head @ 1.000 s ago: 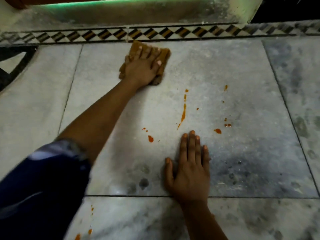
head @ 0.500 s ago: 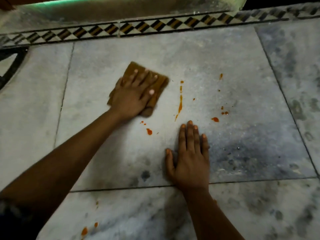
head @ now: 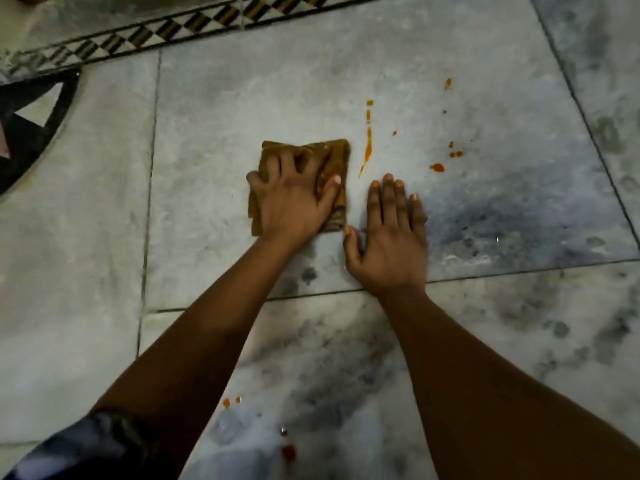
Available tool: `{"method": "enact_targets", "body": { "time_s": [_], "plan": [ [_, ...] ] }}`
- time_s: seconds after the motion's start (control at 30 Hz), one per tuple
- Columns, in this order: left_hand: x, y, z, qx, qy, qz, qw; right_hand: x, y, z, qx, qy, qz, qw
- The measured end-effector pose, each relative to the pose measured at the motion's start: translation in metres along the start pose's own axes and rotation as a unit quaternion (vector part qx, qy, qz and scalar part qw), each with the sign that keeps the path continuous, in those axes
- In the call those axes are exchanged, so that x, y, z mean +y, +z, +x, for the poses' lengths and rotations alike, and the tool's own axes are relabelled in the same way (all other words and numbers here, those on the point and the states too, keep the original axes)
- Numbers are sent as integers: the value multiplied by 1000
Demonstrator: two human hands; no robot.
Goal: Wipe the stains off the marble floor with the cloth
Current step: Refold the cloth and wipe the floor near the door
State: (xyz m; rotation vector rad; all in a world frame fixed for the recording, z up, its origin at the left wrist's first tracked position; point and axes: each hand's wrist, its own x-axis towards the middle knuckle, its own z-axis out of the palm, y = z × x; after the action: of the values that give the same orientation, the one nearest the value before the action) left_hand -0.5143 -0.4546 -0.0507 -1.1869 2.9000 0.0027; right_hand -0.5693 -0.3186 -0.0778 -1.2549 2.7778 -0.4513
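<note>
Left hand presses one folded cloth flat on the marble floor; right hand rests bare beside it.

One brown cloth [head: 334, 161] lies folded into a rough rectangle, its long axis running away from the person, on the grey marble floor [head: 214, 109]. The left hand [head: 294, 199] lies palm-down on it, fingers spread and curled into the fabric, a pressing grip on the cloth, forearm reaching out from a dark sleeve [head: 83, 448]. Just right of that grip the right hand [head: 389, 237] lies flat, released, fingers straight together, holding nothing. One long orange streak [head: 367, 147] lies just right of the cloth; about six smaller stains [head: 437, 167] scatter farther right, and four spots [head: 227, 402] near the left forearm.
</note>
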Motion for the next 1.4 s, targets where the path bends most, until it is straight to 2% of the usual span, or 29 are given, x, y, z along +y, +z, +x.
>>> {"method": "enact_targets", "body": {
  "time_s": [0.1, 0.2, 0.33, 0.43, 0.5, 0.63, 0.7, 0.87, 1.07, 1.27, 1.4],
  "plan": [
    [3, -2, 37, 29, -11, 6, 999, 1, 1, 1, 14, -10, 8, 1000],
    [5, 2, 55, 12, -4, -5, 1000, 2, 2, 0, 13, -15, 19, 1000],
    [10, 8, 1, -26, -7, -59, 998, 5, -4, -1, 9, -23, 34, 999],
    [1, 11, -40, -13, -23, -46, 999, 10, -13, -6, -30, -121, 57, 991],
    [-1, 8, -31, -15, -33, -52, 998, 29, -23, -10, -35, -162, 40, 985],
    [3, 4, 4, -55, -96, -76, 991, 91, -38, -21, 43, -74, 27, 996],
    [10, 4, -4, -49, -100, -86, 990, 122, -43, -28, 73, -22, 6, 997],
    [26, 5, -68, -20, -5, -55, 998, 160, -53, -32, 15, 72, -28, 997],
    [10, 2, 35, -41, -81, -82, 992, 164, -47, -23, 10, 84, -43, 996],
    [33, -10, 135, -101, -18, -105, 989, 164, -45, -26, 30, 86, -47, 995],
    [63, -5, 117, -102, 45, -72, 991, 164, -46, -27, 17, 93, -46, 994]
  ]
}}
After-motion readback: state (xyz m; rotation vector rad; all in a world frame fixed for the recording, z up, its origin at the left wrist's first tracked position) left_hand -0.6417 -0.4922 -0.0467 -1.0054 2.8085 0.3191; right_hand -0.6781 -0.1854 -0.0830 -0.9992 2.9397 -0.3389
